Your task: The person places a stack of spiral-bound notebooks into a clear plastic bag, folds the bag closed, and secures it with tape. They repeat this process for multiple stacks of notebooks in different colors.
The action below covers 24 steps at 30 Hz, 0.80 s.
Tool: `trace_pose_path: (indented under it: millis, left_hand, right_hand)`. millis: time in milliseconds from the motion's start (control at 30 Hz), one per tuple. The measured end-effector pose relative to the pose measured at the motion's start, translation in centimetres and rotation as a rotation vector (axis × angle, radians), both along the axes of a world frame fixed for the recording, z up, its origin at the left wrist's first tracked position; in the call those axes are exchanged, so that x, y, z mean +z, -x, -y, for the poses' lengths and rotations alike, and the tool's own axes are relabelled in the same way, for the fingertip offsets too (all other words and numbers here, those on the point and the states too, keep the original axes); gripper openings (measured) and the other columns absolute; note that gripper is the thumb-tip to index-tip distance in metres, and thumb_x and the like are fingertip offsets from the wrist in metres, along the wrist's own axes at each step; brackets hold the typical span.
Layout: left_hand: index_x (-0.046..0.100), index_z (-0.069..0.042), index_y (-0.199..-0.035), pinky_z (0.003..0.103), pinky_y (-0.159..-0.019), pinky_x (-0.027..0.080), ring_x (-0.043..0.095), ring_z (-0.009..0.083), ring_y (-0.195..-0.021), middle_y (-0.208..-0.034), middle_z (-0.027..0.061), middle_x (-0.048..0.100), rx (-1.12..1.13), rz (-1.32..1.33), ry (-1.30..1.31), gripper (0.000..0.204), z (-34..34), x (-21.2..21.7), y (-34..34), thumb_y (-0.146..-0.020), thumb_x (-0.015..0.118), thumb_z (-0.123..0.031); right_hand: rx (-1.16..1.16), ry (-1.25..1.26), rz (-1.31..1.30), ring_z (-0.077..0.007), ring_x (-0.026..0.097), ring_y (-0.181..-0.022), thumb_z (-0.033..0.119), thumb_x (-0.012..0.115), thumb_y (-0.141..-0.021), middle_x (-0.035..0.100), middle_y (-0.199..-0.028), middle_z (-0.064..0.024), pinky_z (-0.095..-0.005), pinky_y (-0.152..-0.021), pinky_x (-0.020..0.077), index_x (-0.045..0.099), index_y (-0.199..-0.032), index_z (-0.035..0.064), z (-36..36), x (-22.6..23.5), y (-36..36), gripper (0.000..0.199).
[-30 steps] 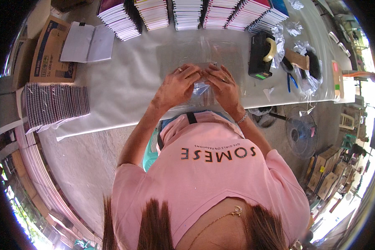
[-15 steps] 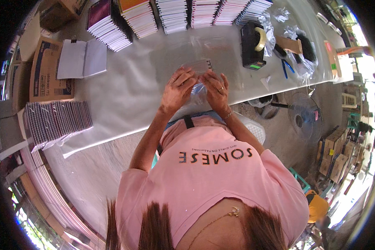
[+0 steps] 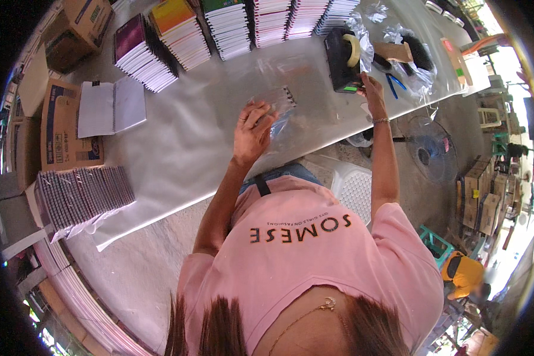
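Observation:
In front of me lies a small coil-bound notebook [image 3: 282, 97] in a clear plastic wrapper [image 3: 283, 126]. My left hand [image 3: 255, 132] is closed over the wrapper's left side, fingers bent; the fingertips are partly hidden. My right hand [image 3: 372, 97] reaches out to the near end of a black tape dispenser [image 3: 340, 68], beside its green patch. Its thumb and fingers are pinched together there, and whatever lies between them is too small to make out. A pale yellow roll of tape [image 3: 353, 50] sits in the dispenser.
Several stacks of coil-bound notebooks [image 3: 225, 29] line the table's far side. An open notebook [image 3: 113, 107], a cardboard box [image 3: 62, 127] and a wrapped notebook row [image 3: 89, 193] stand left. Blue-handled scissors [image 3: 396, 85] lie right. A fan [image 3: 430, 148] and white stool [image 3: 353, 187] are beyond the table edge.
My right hand has left the wrapped notebook and moved right to the tape dispenser. My left hand has stayed at the wrapper. The whole view has shifted slightly.

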<state>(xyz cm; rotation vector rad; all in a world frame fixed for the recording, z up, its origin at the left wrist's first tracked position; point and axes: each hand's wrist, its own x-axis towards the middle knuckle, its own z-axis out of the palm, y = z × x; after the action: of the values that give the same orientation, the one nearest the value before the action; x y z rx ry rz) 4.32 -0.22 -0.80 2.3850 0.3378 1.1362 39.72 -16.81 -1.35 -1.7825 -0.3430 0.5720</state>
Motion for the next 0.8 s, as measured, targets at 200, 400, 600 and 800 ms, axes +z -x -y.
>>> trace_pose_path:
  millis: [200, 400, 600, 800]
  left_hand:
    - [0.07, -0.012, -0.095, 0.045, -0.105, 0.042, 0.056, 0.0279, -0.113, -0.109, 0.0051, 0.061, 0.023, -0.027, -0.003, 0.024, 0.1, -0.2, 0.1, -0.075, 0.069, 0.001]
    - [0.068, -0.01, -0.088, 0.047, -0.103, 0.043, 0.058, 0.0297, -0.109, -0.104, 0.0064, 0.062, 0.036, -0.017, 0.02, 0.014, 0.2, 0.3, 0.0, -0.078, 0.069, 0.0]
    - [0.069, -0.01, -0.088, 0.048, -0.102, 0.043, 0.059, 0.0304, -0.109, -0.102, 0.0073, 0.063, 0.04, -0.025, 0.045, 0.014, 0.2, 0.1, 0.1, -0.078, 0.07, 0.001]
    - [0.069, -0.01, -0.087, 0.048, -0.101, 0.044, 0.059, 0.0301, -0.109, -0.103, 0.0076, 0.063, 0.01, 0.021, 0.072, 0.014, 0.1, -0.1, 0.0, -0.077, 0.07, 0.0]
  right_hand:
    - [-0.02, -0.009, 0.02, -0.0115, 0.063, -0.08, 0.04, 0.071, -0.086, 0.068, -0.091, -0.0052, -0.0241, -0.063, 0.0503, 0.068, -0.107, 0.0016, 0.4, -0.1, -0.5, 0.044]
    - [-0.079, -0.279, -0.112, -0.0133, 0.062, -0.087, 0.039, 0.067, -0.09, 0.062, -0.088, -0.0021, -0.0282, -0.077, 0.0483, 0.06, -0.107, 0.0033, 1.6, -0.8, 3.0, 0.04]
    - [-0.15, -0.113, -0.161, -0.0169, 0.064, -0.066, 0.021, 0.056, -0.098, 0.056, -0.076, -0.0045, -0.0303, -0.062, 0.0551, 0.056, -0.092, 0.0019, 3.2, -1.9, 5.3, 0.02]
    - [-0.241, 0.386, 0.302, -0.0153, 0.06, -0.056, 0.009, 0.055, -0.092, 0.057, -0.07, -0.0047, -0.0281, -0.052, 0.0484, 0.058, -0.09, 0.0017, 5.6, -3.3, 6.0, 0.008]
